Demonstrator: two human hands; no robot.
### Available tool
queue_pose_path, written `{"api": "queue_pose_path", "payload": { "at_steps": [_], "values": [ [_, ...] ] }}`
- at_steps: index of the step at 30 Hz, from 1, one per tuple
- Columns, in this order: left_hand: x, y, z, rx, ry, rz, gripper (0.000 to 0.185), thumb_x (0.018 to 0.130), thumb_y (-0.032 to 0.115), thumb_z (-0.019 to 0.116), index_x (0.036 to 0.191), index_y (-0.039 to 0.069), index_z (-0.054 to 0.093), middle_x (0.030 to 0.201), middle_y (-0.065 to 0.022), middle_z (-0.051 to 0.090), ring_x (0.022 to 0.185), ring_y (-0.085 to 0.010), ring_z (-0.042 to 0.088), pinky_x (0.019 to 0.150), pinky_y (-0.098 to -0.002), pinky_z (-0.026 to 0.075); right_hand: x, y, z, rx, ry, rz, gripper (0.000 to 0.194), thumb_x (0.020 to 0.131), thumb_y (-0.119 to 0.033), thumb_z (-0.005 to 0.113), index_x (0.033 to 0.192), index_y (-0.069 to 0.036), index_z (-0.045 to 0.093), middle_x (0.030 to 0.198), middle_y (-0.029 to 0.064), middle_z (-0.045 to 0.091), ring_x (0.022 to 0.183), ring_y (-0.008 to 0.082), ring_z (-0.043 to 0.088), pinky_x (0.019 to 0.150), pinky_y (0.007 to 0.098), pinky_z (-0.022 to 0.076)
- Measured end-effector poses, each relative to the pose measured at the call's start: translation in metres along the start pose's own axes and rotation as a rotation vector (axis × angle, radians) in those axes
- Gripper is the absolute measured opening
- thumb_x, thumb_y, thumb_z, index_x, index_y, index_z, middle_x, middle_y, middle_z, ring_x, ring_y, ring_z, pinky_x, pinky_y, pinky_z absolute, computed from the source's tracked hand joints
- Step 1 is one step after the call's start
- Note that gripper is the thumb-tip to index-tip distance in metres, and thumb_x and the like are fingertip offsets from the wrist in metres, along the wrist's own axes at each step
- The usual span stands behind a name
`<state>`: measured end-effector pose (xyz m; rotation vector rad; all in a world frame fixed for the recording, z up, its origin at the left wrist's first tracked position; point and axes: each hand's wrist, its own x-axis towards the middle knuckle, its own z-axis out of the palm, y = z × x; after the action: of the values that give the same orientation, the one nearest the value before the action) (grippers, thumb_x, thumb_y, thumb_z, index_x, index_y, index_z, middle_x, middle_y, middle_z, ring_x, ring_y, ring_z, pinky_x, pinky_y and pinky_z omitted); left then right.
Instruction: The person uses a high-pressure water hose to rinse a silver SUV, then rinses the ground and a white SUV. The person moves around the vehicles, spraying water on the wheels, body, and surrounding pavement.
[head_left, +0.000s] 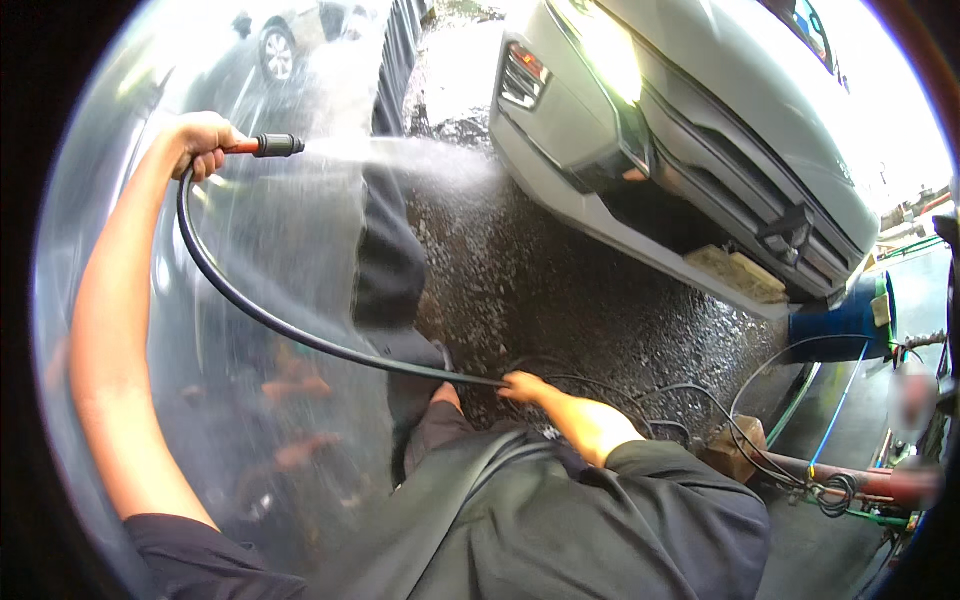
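My left hand (202, 144) is raised on the left, closed around the red grip of a spray nozzle (279, 145) with a black tip. A white fan of water (405, 159) shoots from it to the right, across a glossy wet grey panel (300, 285) towards a car bumper. From below that hand a black hose (300, 341) curves down and across in front of me. My right hand (525, 387) grips this hose close to my waist. The panel mirrors parts of the surroundings and has a dark, wavy lower edge (390, 255); what it belongs to is uncertain.
A silver-grey car (720, 127) stands ahead to the right, headlight (607, 52) bright. Wet dark ground (487, 285) lies between. Loose thin black hoses (697, 388) trail past a brown block (739, 450) and a reddish pipe (825, 472). A blue barrel (836, 330) stands at the right.
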<state>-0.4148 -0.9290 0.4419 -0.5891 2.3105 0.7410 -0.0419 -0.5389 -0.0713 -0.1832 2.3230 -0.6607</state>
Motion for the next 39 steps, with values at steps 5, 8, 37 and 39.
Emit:
{"api": "queue_pose_path", "payload": {
  "at_steps": [5, 8, 37, 39],
  "values": [
    [0.117, 0.043, -0.041, 0.010, -0.063, 0.097, 0.032, 0.087, 0.034, 0.065, 0.070, 0.012, 0.048, 0.048, 0.0060, 0.032, 0.036, -0.0046, 0.024, 0.032, -0.0227, 0.019, -0.023, 0.064, -0.051, 0.039, 0.126, 0.533, 0.034, 0.082, -0.043, 0.065, 0.102, -0.016, 0.067, 0.122, 0.0121, 0.056, 0.115, 0.0338, 0.051, 0.100, 0.0528, 0.0303],
    [0.172, 0.074, -0.033, 0.131, -0.187, 0.116, 0.039, 0.082, 0.037, 0.071, 0.062, 0.012, 0.048, 0.047, 0.0027, 0.037, 0.035, -0.0069, 0.027, 0.033, -0.0279, 0.022, 0.002, 0.035, -0.090, 0.178, 0.391, 0.365, 0.037, 0.086, -0.041, 0.060, 0.074, -0.007, 0.069, 0.072, 0.0173, 0.065, 0.075, 0.0333, 0.065, 0.068, 0.0436, 0.0463],
    [0.616, 0.533, -0.279, 0.455, 0.026, 0.640, 0.044, 0.074, 0.051, 0.074, 0.075, 0.008, 0.064, 0.053, -0.0002, 0.045, 0.039, -0.0076, 0.033, 0.035, -0.0260, 0.021, 0.593, -0.152, -0.586, 1.263, 0.518, -0.007, 0.033, 0.083, -0.018, 0.063, 0.053, -0.009, 0.050, 0.050, -0.0034, 0.046, 0.044, 0.0060, 0.041, 0.042, 0.0260, 0.0316],
    [0.656, 0.573, -0.304, 0.485, 0.080, 0.675, 0.046, 0.074, 0.053, 0.073, 0.079, 0.008, 0.067, 0.053, -0.0003, 0.046, 0.039, -0.0077, 0.035, 0.035, -0.0256, 0.022, 0.638, -0.159, -0.622, 1.201, 0.563, 0.039, 0.033, 0.083, -0.018, 0.063, 0.053, -0.008, 0.051, 0.050, -0.0032, 0.046, 0.044, 0.0062, 0.042, 0.041, 0.0264, 0.0318]
  ]
}}
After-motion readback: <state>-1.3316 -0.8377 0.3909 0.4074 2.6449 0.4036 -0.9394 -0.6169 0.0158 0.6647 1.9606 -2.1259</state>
